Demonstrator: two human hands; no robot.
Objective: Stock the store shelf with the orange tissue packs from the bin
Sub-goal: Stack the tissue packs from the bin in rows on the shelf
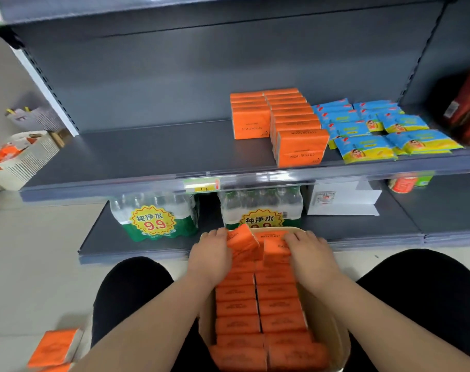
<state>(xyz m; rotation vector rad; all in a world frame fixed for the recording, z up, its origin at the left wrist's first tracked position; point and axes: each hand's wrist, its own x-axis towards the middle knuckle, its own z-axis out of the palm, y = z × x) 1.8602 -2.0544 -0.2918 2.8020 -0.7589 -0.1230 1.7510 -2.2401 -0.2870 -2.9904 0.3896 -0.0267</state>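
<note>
A beige bin between my knees holds two rows of several orange tissue packs. My left hand grips a tilted pack at the bin's far left end. My right hand grips a pack at the far right end. On the grey shelf above, two rows of orange packs stand right of the middle.
Blue and yellow wipe packs lie right of the orange rows. Bottled water cases and a white box sit on the lower shelf. A white basket stands at left. A loose orange pack lies on the floor.
</note>
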